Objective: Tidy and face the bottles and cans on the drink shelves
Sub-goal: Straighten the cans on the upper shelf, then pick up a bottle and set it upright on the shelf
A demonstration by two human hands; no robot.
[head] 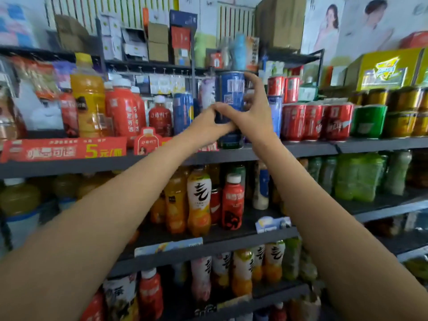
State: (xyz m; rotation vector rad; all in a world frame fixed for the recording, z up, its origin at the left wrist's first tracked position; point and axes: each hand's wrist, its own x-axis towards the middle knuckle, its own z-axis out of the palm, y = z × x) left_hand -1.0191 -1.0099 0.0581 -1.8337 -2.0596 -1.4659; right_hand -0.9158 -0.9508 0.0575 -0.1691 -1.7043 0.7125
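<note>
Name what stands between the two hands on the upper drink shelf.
Head view: a tall blue can, barcode outward, stands between the left hand and right hand, both gripping it.

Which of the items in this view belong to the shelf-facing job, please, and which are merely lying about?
Job:
- tall blue metal can, gripped by both hands: left, right
- red plastic bottles
- red cola can packs
- orange juice bottles

Lying about:
- brown cardboard boxes
- wall posters
- yellow carton

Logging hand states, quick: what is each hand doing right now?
Left hand: grips the lower part of the blue can.
Right hand: holds the same blue can, fingers up its right side.
</note>
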